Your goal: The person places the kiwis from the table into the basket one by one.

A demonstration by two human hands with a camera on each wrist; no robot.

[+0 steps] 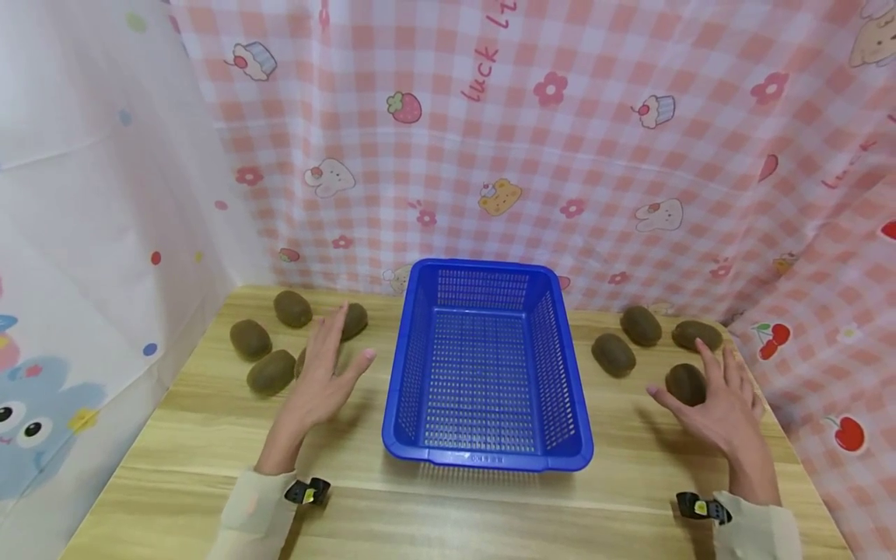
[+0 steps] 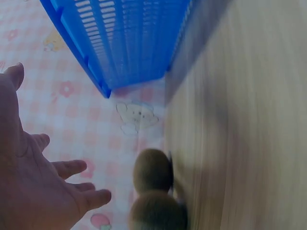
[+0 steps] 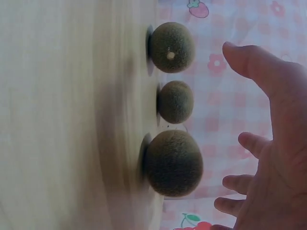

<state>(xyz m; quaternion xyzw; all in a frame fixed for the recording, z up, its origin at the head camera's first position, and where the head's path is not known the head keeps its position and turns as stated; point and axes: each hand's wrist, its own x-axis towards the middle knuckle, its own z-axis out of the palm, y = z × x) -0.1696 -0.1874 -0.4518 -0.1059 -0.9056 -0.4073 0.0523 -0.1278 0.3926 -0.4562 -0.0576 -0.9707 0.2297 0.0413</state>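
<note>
My left hand [image 1: 324, 381] is spread above the left group of several brown kiwis, partly covering one kiwi [image 1: 301, 362]. Beyond its fingers lies another kiwi [image 1: 355, 320], and more kiwis [image 1: 271, 373] are on its left. In the left wrist view the fingers [image 2: 72, 167] stretch out with nothing between them. On the other side my right hand [image 1: 724, 400] hovers with thumb and fingers apart around the near kiwi [image 1: 684, 384]. The right wrist view shows that palm [image 3: 283, 182] apart from a large kiwi [image 3: 173, 163]. No fruit is held by either hand.
Between the hands stands a blue perforated plastic basket [image 1: 488, 460], nothing inside it. More kiwis [image 1: 614, 355] lie right of it. The wooden table [image 1: 490, 521] ends at a pink checked cloth [image 1: 448, 163] behind, with cloth on both sides too.
</note>
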